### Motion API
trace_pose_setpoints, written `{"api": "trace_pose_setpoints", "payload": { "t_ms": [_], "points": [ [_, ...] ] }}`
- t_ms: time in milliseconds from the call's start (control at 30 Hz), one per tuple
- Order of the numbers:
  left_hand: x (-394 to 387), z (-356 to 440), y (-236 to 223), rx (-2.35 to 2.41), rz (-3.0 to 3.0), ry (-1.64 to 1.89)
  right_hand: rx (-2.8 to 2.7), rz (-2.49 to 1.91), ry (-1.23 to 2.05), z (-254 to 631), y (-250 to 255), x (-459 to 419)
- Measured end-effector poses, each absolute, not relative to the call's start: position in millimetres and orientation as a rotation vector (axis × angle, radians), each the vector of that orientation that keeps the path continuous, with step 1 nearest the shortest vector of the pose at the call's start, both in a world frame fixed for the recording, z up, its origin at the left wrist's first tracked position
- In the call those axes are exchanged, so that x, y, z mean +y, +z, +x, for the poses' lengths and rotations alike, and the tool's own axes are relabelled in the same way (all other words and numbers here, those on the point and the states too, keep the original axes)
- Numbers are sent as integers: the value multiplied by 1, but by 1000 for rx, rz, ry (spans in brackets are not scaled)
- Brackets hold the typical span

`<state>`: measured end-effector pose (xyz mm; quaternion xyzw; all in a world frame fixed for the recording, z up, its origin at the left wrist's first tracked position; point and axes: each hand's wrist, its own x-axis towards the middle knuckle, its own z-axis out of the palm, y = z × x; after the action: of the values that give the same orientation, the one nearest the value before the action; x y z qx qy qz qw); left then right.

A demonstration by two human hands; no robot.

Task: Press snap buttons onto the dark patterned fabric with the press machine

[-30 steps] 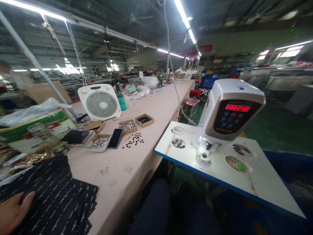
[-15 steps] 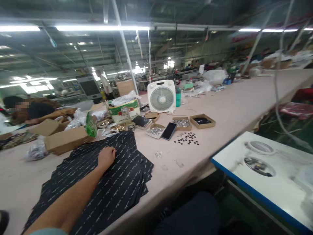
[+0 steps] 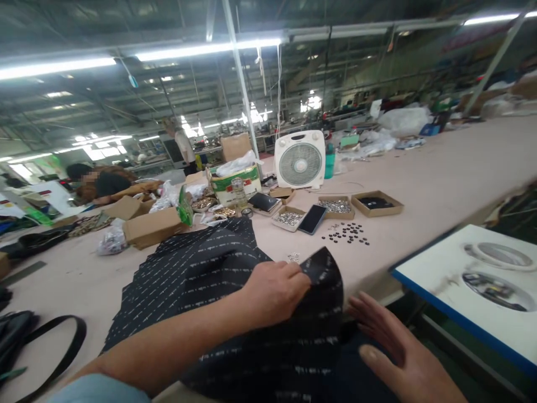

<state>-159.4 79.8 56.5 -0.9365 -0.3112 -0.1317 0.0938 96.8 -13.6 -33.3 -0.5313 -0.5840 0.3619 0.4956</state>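
Currently pinching a black printed sheet [image 3: 321, 313] near its raised corner with the left hand [image 3: 272, 294], at the centre of the frame, in a narrow grip folded tightly onto the material. Reaching in from the lower left with that arm, in a light blue sleeve [image 3: 100, 389]. Holding the right hand [image 3: 403, 347] at lower right in a wide grip, with fingers and thumb parted, just beside the sheet's right edge; cannot tell whether touching it.

Bending the sheet upward at its corner, and leaving it spread down to the bottom of the frame. Lying left of centre on the pinkish table [image 3: 423, 173], fanned out in steps, a stack of similar sheets [image 3: 155, 280].

Resting right of centre, beyond the hands, a dark phone [image 3: 312, 219], scattered black pieces [image 3: 346, 232] and, just behind, a carton of silver pieces [image 3: 342, 215] beside a carton of black pieces [image 3: 380, 212]. Standing upright farther back, a white fan [image 3: 300, 162], next to a teal bottle [image 3: 329, 161]. Jutting in at the right edge, a white table with a blue border [image 3: 438, 282]. Leaning over at upper left, a co-worker [image 3: 111, 182].
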Motion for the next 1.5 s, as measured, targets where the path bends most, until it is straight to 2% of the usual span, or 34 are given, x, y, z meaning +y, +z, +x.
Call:
{"api": "trace_pose_setpoints", "payload": {
  "t_ms": [67,133,200,267,367,433,500,567,633,700,733,800,933,1067,1200,1367,1500],
  "points": [
    [69,-134,58,-791,-2921,-436,-1377,-1290,1003,79,-14,-4],
    [69,-122,58,-747,-3053,-594,-1318,-1315,992,75,3,0],
    [78,-119,56,-793,-3176,-789,-1207,-1345,935,86,11,-4],
    [91,-121,53,-957,-3322,-806,-1054,-1370,893,109,12,-14],
    [107,-124,45,-1130,-3648,-261,-921,-1420,886,149,4,-35],
    [113,-122,39,-1037,-3808,144,-968,-1536,851,166,2,-47],
    [115,-116,35,-974,-3864,249,-1102,-1740,581,172,7,-54],
    [116,-107,33,-994,-3909,187,-1278,-1870,94,166,18,-56],
    [118,-96,35,-928,-4039,212,-1507,-1819,-291,152,31,-53],
    [120,-87,40,-774,-4154,301,-1784,-1701,-381,138,41,-45],
    [121,-83,43,-699,-4179,337,-1919,-1669,-318,133,43,-39],
    [125,-76,49,-596,-4188,356,-2099,-1684,13,127,41,-27],
    [132,-71,58,-485,-4061,390,-1962,-1695,781,132,31,-9],
    [136,-69,62,-566,-3708,542,-1684,-1610,1076,139,29,-5],
    [135,-61,61,-532,-3674,539,-1507,-1615,1162,141,29,-6],
    [136,-48,43,-523,-3880,359,-1520,-1675,978,146,28,-7],
    [128,-41,25,-707,-4122,136,-1537,-1690,879,151,27,-10]
  ]
}}
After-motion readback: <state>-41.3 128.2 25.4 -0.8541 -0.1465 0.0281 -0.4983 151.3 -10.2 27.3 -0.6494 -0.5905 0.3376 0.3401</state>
